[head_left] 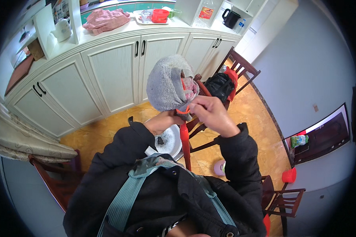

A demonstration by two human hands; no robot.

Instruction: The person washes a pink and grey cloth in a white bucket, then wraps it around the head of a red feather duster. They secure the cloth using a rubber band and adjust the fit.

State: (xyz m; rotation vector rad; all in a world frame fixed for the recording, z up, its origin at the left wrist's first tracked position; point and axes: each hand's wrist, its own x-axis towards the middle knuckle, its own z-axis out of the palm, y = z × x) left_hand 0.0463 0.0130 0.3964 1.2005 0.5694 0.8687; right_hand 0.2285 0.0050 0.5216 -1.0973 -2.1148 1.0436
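Note:
A grey towel (165, 85) is bundled over the top end of a red pole (185, 144), and pink patterned cloth (190, 87) shows in its folds. My left hand (161, 121) is closed around the gathered lower part of the towel; some of its fingers are hidden beneath. At the bundle's neck runs a bright orange strip (182, 111). The closed fingers of my right hand (214, 114) pinch the end of this strip, right of the bundle. Below my left hand, a white basin (178, 146) on the floor holds sudsy water and something dark.
White cabinets (110, 75) line the far side, their counter carrying a pink cloth (106, 20), a red container (160, 15) and a black kettle (230, 18). A wooden chair (245, 65) with a black bag (219, 85) stands right. A red bucket (289, 175) sits by the right wall.

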